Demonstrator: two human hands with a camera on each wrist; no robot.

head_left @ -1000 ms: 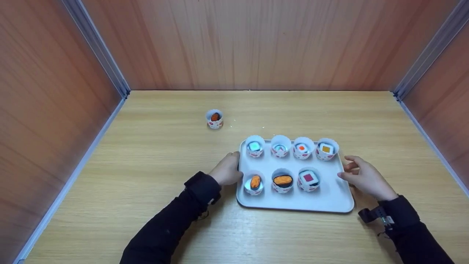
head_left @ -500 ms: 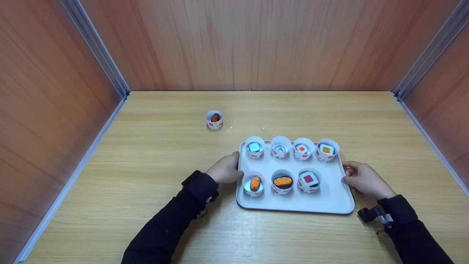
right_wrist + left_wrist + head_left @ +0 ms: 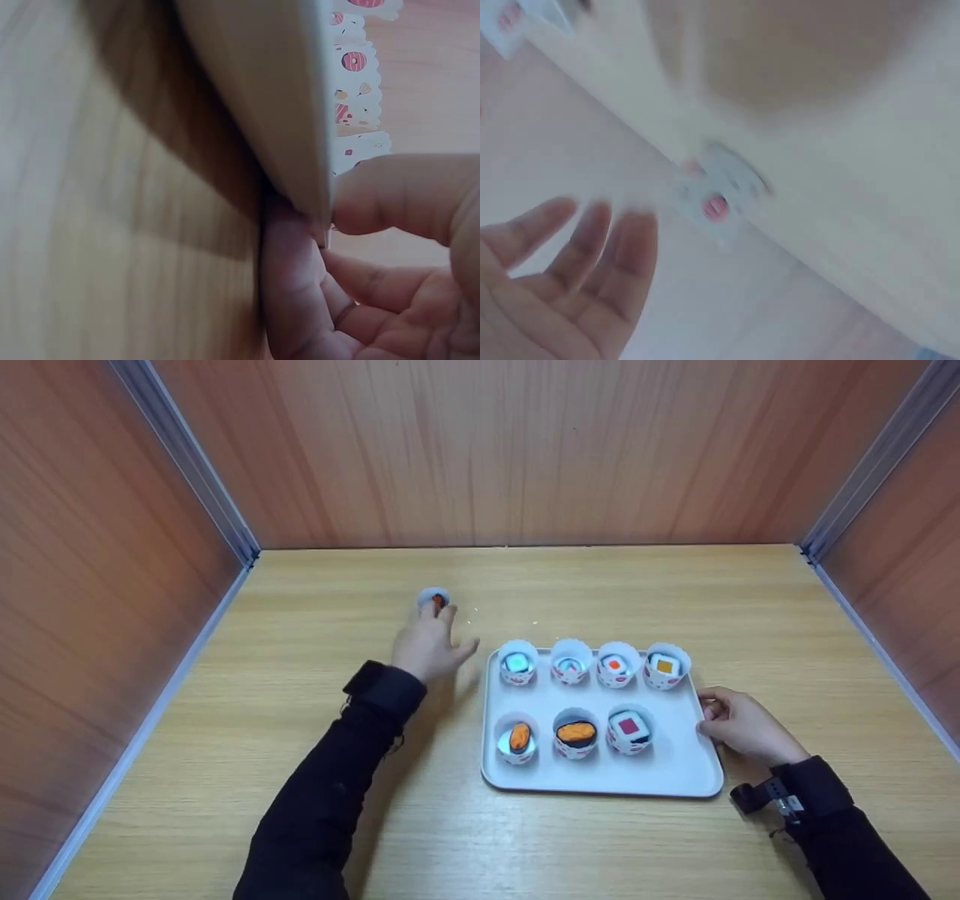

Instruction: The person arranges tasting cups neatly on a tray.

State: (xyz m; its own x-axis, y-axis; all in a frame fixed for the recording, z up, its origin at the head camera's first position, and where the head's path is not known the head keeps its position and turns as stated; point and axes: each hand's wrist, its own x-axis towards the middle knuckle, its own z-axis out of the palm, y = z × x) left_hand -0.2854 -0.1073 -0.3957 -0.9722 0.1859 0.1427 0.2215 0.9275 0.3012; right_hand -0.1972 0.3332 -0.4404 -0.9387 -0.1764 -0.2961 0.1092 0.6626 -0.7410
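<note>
My left hand (image 3: 429, 649) reaches over the table with fingers extended and thumb spread. Its fingertips overlap a lone white paper baking cup (image 3: 424, 595) with a dark orange piece inside; the hand hides the cup's lower part. In the left wrist view the left hand (image 3: 570, 281) shows loosely bent fingers holding nothing, with a blurred printed cup (image 3: 724, 199) beyond them. My right hand (image 3: 750, 729) pinches the right edge of a white tray (image 3: 679, 769). Close up in the right wrist view, the thumb (image 3: 390, 193) lies on top of the rim and a finger (image 3: 292, 262) underneath.
Several paper cups stand on the tray in two rows. The back row includes a cup with a green piece (image 3: 517, 661); the front row has cups with orange-topped pieces (image 3: 576, 733). A wooden back wall (image 3: 480, 457) and side walls enclose the table.
My left hand has let go of the tray's left edge and moved up and left to the lone cup. The right hand has closed in on the tray's right edge and grips it.
</note>
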